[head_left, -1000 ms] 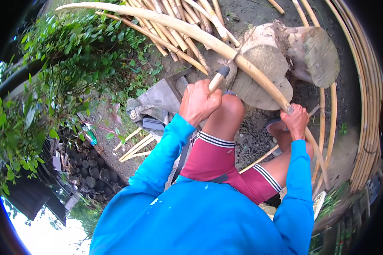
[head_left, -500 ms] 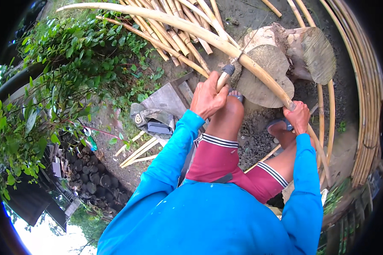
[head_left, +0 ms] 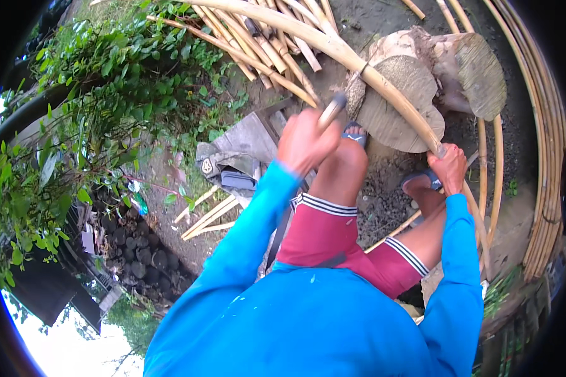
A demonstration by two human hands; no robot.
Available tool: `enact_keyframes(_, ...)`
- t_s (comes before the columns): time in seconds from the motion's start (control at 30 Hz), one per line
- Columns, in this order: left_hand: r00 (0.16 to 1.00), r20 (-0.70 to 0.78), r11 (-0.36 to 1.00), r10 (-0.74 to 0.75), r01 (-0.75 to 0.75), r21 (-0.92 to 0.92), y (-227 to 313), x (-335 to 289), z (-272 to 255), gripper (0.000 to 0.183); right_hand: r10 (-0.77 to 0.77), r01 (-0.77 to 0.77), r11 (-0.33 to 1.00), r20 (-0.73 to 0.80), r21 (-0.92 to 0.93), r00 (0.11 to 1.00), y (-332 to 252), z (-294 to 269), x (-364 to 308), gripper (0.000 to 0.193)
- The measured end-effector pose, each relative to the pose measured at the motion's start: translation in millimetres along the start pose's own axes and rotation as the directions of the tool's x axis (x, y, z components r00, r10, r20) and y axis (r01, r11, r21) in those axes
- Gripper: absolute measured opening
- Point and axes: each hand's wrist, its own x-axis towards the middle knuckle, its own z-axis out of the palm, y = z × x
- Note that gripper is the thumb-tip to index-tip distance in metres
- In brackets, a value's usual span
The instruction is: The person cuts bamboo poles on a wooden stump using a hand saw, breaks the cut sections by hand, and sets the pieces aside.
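Observation:
My left hand, blurred by motion, is closed round the pale wooden handle of a tool with a dark collar. What extends past the collar cannot be made out. A long, curved bamboo pole slants across the top of a cut log block. My right hand grips this pole near its lower right part, just off the block's near edge. The tool's dark end is apart from the pole, left of the block.
Cut bamboo pieces lie piled at the far left. Another log touches the block. Long bundled poles curve along the right. A cap with a dark case rests on a grey board. Leafy shrubs crowd the left.
The left hand and tool have drawn back slightly from the pole and become blurred. My right hand keeps its grip, and the whole view has shifted a little.

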Motion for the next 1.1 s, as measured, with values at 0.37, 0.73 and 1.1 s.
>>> enact_keyframes(0.37, 0.999, 0.036, 0.990, -0.036, 0.031, 0.139, -0.2, 18.9, 5.0, 0.026, -0.042, 0.042, 0.999, 0.044, 0.008, 0.998, 8.3, -0.7, 2.0, 0.031)
enact_keyframes(0.73, 0.999, 0.018, 0.994, -0.039, 0.037, 0.103, 8.2, 17.0, -1.4, 0.030, -0.053, 0.053, 0.998, -0.009, 0.021, 0.999, -0.7, 3.4, -8.5, 0.030)
enact_keyframes(1.1, 1.000, -0.024, 0.989, -0.014, 0.018, 0.150, 12.4, 30.9, 6.9, 0.039, 0.000, -0.001, 0.999, 0.025, 0.039, 1.000, 2.7, 2.9, -3.3, 0.034)
